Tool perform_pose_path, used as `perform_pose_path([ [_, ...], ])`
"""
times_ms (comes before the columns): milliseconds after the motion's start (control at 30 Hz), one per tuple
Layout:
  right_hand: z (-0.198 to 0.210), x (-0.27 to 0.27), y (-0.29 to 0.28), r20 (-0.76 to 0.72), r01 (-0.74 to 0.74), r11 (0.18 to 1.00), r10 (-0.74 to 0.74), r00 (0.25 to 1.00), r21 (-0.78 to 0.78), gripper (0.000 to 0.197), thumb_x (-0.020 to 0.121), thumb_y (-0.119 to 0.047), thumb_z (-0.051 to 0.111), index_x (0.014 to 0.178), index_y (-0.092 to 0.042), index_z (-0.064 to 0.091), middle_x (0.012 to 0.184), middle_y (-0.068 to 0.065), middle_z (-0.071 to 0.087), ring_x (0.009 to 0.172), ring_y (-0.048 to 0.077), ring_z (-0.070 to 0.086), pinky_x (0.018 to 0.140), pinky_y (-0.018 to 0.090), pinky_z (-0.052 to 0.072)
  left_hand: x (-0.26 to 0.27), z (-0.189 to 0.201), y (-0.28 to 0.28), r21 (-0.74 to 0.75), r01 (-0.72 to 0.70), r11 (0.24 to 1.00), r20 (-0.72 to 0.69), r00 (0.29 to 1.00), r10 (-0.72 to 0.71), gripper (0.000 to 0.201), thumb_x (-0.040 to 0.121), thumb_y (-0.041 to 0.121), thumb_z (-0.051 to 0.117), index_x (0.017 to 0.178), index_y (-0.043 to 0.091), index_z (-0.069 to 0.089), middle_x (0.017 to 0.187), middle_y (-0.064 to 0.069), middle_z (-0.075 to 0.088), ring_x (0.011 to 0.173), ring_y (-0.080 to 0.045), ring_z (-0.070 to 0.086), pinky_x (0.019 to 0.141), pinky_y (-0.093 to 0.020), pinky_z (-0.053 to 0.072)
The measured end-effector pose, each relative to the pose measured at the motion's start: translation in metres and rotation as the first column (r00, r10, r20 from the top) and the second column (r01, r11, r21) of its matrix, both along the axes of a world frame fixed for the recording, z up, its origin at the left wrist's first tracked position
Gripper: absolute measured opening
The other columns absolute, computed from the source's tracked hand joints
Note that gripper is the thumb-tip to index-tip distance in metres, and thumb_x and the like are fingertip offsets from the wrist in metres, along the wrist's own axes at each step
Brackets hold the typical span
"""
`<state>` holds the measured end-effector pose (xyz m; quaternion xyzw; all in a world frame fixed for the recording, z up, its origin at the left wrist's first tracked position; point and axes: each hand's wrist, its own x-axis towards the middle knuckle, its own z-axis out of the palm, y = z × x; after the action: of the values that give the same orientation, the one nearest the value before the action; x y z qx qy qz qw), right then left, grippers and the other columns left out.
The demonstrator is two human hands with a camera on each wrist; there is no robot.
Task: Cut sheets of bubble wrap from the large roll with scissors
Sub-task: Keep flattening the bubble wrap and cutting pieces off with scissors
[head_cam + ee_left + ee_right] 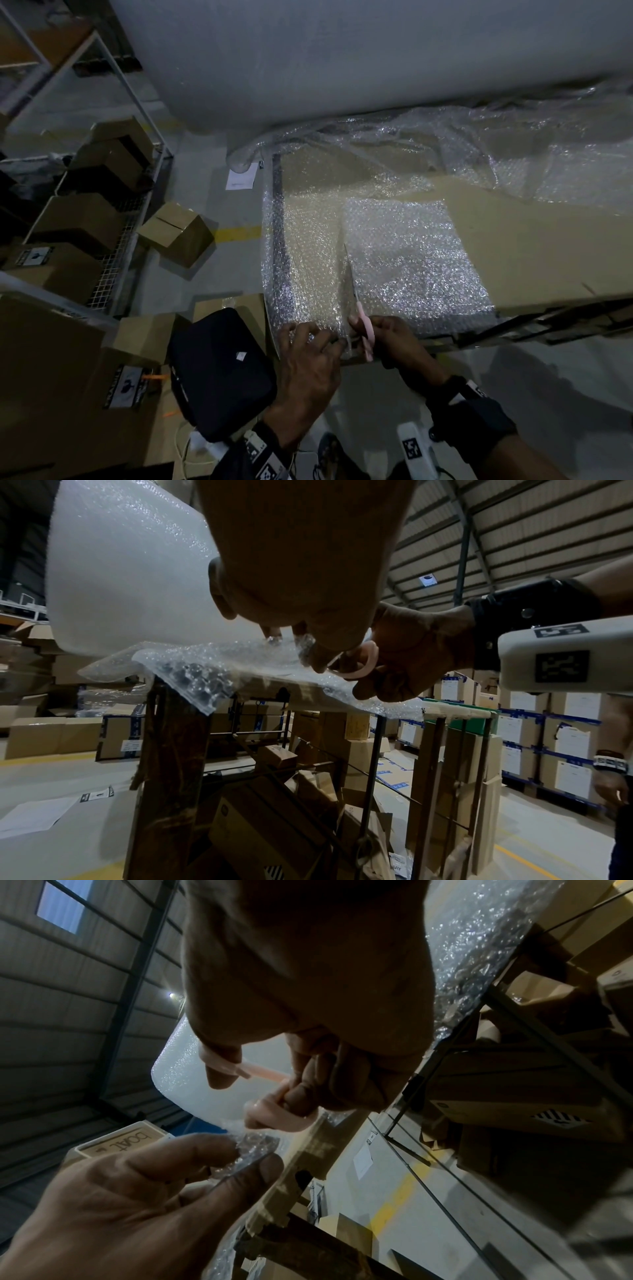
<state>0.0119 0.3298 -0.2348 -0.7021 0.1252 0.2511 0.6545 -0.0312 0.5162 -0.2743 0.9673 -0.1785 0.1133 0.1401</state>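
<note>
Right grip (387,337) curls through pink scissors (363,323); left grip (308,356) pinches the bubble wrap (308,260) edge.

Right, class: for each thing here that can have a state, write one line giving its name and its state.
Bubble wrap roll: partly unrolled, lying at the far side of the table.
Bubble wrap sheet: spread flat, being cut along a line running away from the person.
Scissors: pink handles gripped, blade in the sheet.
Left hand: pinches the sheet's near edge.
Right hand: grips the scissors.
Cardboard box: closed, on the floor.
Black case: closed.
</note>
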Motion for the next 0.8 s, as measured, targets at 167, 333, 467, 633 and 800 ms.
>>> perform_pose_path([
  [167,0.001,0.002,0.001,-0.012,0.01,1.0,-0.01,1.0,-0.005,0.039,0.091,-0.049,0.075,0.069,-0.017,0.072,0.056,0.004,0.059,0.042,0.01,0.041,0.044,0.019,0.02,0.0,0.0,-0.001,-0.004,0.007,1.0,0.01,1.0,-0.006,0.029,0.071,0.025,0.082,0.099,0.031,0.076,0.105,0.015,0.072,0.107,-0.024,0.06,0.1,-0.054,0.039],
  [333,0.006,0.007,0.002,-0.011,0.016,1.0,-0.016,1.0,0.018,0.039,0.091,-0.044,0.076,0.072,-0.01,0.071,0.056,0.007,0.058,0.039,0.008,0.042,0.039,0.017,0.023,-0.001,-0.003,-0.001,0.0,0.002,1.0,0.008,1.0,-0.002,0.028,0.073,0.025,0.082,0.1,0.031,0.076,0.105,0.015,0.072,0.107,-0.024,0.061,0.1,-0.055,0.041],
  [467,0.006,0.009,0.002,-0.025,0.05,0.997,-0.048,0.999,0.051,0.034,0.094,-0.035,0.075,0.082,-0.003,0.07,0.058,0.008,0.056,0.038,0.006,0.042,0.039,0.015,0.027,-0.001,-0.003,-0.002,0.004,0.003,1.0,0.012,1.0,-0.003,0.028,0.075,0.026,0.082,0.101,0.032,0.077,0.106,0.017,0.072,0.107,-0.024,0.061,0.1,-0.056,0.041],
  [633,0.005,0.01,0.002,-0.004,0.028,1.0,-0.028,1.0,0.011,0.052,0.093,-0.041,0.075,0.083,0.01,0.069,0.059,0.009,0.057,0.041,0.007,0.043,0.039,0.015,0.028,-0.001,0.002,-0.004,0.033,-0.001,0.999,0.044,0.999,-0.001,0.027,0.071,0.028,0.082,0.097,0.032,0.076,0.102,0.017,0.071,0.103,-0.023,0.061,0.101,-0.052,0.037],
  [800,0.009,0.012,0.002,-0.017,0.022,0.998,-0.021,1.0,0.059,0.042,0.093,-0.045,0.074,0.084,-0.004,0.071,0.067,0.012,0.06,0.047,0.009,0.05,0.043,0.014,0.033,-0.003,-0.002,-0.005,0.042,0.013,0.999,0.036,0.999,-0.015,0.029,0.069,0.026,0.082,0.096,0.032,0.077,0.1,0.016,0.072,0.102,-0.024,0.062,0.099,-0.054,0.04],
])
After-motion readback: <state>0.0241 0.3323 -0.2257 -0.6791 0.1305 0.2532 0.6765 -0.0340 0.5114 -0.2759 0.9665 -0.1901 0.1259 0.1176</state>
